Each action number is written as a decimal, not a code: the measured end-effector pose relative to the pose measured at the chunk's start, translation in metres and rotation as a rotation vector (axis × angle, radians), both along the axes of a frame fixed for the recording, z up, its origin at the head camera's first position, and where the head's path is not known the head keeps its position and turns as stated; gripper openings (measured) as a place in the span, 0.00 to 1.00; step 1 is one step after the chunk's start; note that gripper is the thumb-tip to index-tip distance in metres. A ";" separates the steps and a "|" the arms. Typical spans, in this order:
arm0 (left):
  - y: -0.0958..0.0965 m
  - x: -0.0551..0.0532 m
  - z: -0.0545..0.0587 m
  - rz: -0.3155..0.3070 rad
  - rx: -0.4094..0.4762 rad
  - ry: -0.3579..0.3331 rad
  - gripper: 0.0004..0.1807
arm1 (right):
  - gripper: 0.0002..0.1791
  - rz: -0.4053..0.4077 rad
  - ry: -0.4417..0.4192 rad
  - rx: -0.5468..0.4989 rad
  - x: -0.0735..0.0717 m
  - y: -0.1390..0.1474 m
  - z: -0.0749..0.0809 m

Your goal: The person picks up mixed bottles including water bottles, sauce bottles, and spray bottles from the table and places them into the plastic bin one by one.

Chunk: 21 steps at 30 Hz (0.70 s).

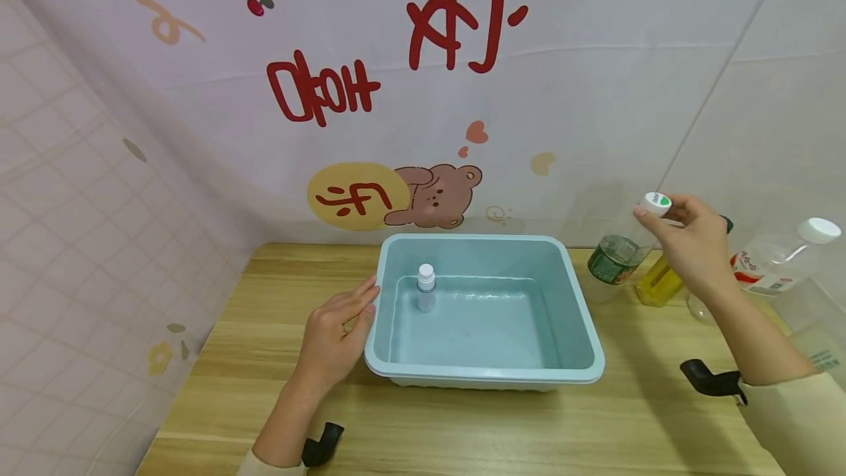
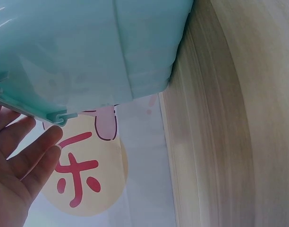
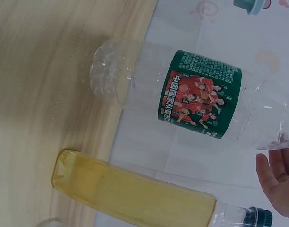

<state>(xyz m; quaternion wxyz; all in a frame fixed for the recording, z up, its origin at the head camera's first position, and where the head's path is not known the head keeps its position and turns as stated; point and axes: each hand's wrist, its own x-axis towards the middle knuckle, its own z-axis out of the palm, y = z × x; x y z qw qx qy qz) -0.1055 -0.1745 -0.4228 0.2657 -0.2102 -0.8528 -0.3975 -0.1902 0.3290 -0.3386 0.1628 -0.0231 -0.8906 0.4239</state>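
Note:
My right hand point(image 1: 699, 244) grips a clear plastic bottle with a green label point(image 1: 616, 259) near its white cap point(image 1: 656, 203). In the right wrist view the bottle's label point(image 3: 199, 94) carries a printed group of people, and the fingertips touch the neck end. The bottle's base is close to the tabletop; I cannot tell whether it touches. My left hand point(image 1: 335, 336) rests against the left rim of a light blue basin point(image 1: 485, 373), fingers mostly straight, as the left wrist view also shows. A small white-capped bottle point(image 1: 426, 291) stands inside the basin, toward its left.
Right of the held bottle stands a bottle of yellow liquid point(image 1: 661, 281) with a dark cap. Beyond it is a large clear bottle with a red-and-white label point(image 1: 769, 274). A transparent box-like thing point(image 1: 819, 344) lies at the right edge. A printed cloth point(image 1: 595, 94) hangs behind the wooden table point(image 1: 277, 270).

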 end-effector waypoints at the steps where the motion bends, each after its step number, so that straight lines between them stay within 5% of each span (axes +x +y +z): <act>1: 0.000 0.000 0.000 0.000 0.000 -0.001 0.17 | 0.20 0.001 -0.001 -0.003 0.001 0.000 0.002; 21: 0.001 0.000 -0.001 -0.005 -0.008 0.039 0.17 | 0.11 0.006 0.041 -0.112 0.008 0.003 0.033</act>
